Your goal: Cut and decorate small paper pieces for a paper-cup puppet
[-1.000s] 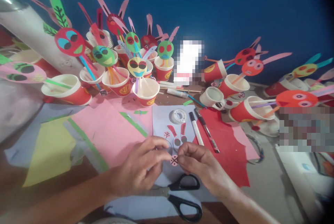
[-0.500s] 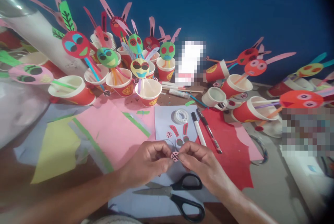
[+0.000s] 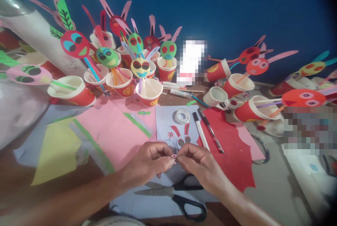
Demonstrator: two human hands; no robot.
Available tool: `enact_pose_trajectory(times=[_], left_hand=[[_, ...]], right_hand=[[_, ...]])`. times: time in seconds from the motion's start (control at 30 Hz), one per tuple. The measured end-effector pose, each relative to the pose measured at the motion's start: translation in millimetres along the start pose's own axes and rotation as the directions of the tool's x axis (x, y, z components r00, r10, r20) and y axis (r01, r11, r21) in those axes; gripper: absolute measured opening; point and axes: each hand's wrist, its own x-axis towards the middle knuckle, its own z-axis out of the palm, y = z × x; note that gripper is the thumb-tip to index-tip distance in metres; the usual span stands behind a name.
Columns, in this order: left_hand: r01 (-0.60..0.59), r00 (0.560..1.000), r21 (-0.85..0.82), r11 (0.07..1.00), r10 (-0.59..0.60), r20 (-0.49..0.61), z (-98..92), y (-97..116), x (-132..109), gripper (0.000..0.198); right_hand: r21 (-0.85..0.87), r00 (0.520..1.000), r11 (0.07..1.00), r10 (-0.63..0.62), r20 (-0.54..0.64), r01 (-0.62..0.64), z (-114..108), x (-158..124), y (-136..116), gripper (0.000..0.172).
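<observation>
Between my fingertips is a small pink paper disc (image 3: 174, 157) with black markings, mostly covered by the fingers. My left hand (image 3: 155, 157) pinches it from the left, and my right hand (image 3: 193, 158) pinches its right edge. A thin dark loop runs up from the disc toward a matching patterned disc (image 3: 170, 134) lying on the pale blue paper (image 3: 163, 115). Just beyond my fingers lie red paper ears (image 3: 186, 130) and grey-dark round eye pieces (image 3: 180, 142). Black-handled scissors (image 3: 172, 193) rest nearer to me, blades pointing left and slightly apart.
A tape roll (image 3: 182, 116), a white marker (image 3: 200, 131) and a pen (image 3: 210, 130) lie beyond my hands. Red paper (image 3: 231, 148) is at right, pink paper (image 3: 105, 127) at left. Several cups (image 3: 149, 94) with paper faces on straws line the back, beside a mug (image 3: 216, 97).
The patterned disc has turned or slipped further behind my fingers, so less of its face shows. My right fingertips have come closer to my left ones. The view has shifted very slightly.
</observation>
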Motion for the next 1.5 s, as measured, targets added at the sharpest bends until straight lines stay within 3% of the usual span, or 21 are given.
enact_pose_trajectory(times=[0.37, 0.6, 0.7, 0.77, 0.83, 0.93, 1.03, 1.17, 1.33, 1.5], left_hand=[[0.068, 0.994, 0.06, 0.996, -0.063, -0.092, 2.2, 7.8, -1.0, 0.02], [0.015, 0.991, 0.049, 0.999, -0.008, -0.133, -1.9, 9.1, -0.3, 0.016], [0.001, 0.988, 0.054, 0.999, 0.008, -0.155, -3.9, 10.1, -1.6, 0.014], [-0.013, 0.986, 0.048, 0.999, 0.021, -0.166, -5.4, 12.2, -3.0, 0.014], [-0.03, 0.983, 0.045, 0.999, 0.038, -0.179, -7.7, 13.8, -3.9, 0.014], [-0.063, 0.979, 0.027, 0.998, 0.067, -0.194, -12.9, 12.9, -3.0, 0.014], [-0.115, 0.974, -0.002, 0.993, 0.112, -0.195, -18.2, 8.5, -0.6, 0.012], [-0.157, 0.968, -0.037, 0.987, 0.146, -0.202, -22.8, 3.0, 1.8, 0.012], [-0.173, 0.963, -0.047, 0.984, 0.159, -0.219, -27.2, 6.3, 0.7, 0.015], [-0.13, 0.96, 0.246, 0.961, 0.183, -0.21, -32.4, 21.0, -5.4, 0.02]], right_hand=[[-0.013, 1.0, 1.0, -0.014, -0.022, 0.014, -1.6, 0.6, 3.5, 0.025], [-0.336, 0.995, 0.936, -0.093, 0.035, 0.099, -7.5, -3.7, -3.8, 0.02], [-0.54, 0.972, 0.811, -0.146, 0.182, 0.223, -10.2, -11.9, -4.7, 0.012], [-0.675, 0.932, 0.645, -0.198, 0.304, 0.357, -10.9, -20.6, -1.7, 0.008], [-0.784, 0.89, 0.424, -0.263, 0.373, 0.453, -10.1, -30.3, 3.5, 0.011], [-0.864, 0.831, 0.126, -0.368, 0.416, 0.488, -6.9, -41.9, 12.5, 0.013], [-0.879, 0.791, -0.058, -0.41, 0.453, 0.473, -4.0, -46.6, 21.2, 0.019], [-0.899, 0.779, -0.16, -0.452, 0.434, 0.408, -1.6, -46.0, 32.3, 0.022], [-0.908, 0.796, -0.169, -0.439, 0.417, 0.383, -1.5, -45.6, 39.3, 0.019], [-0.89, 0.78, -0.166, -0.432, 0.453, 0.425, -1.8, -42.6, 33.8, 0.018]])
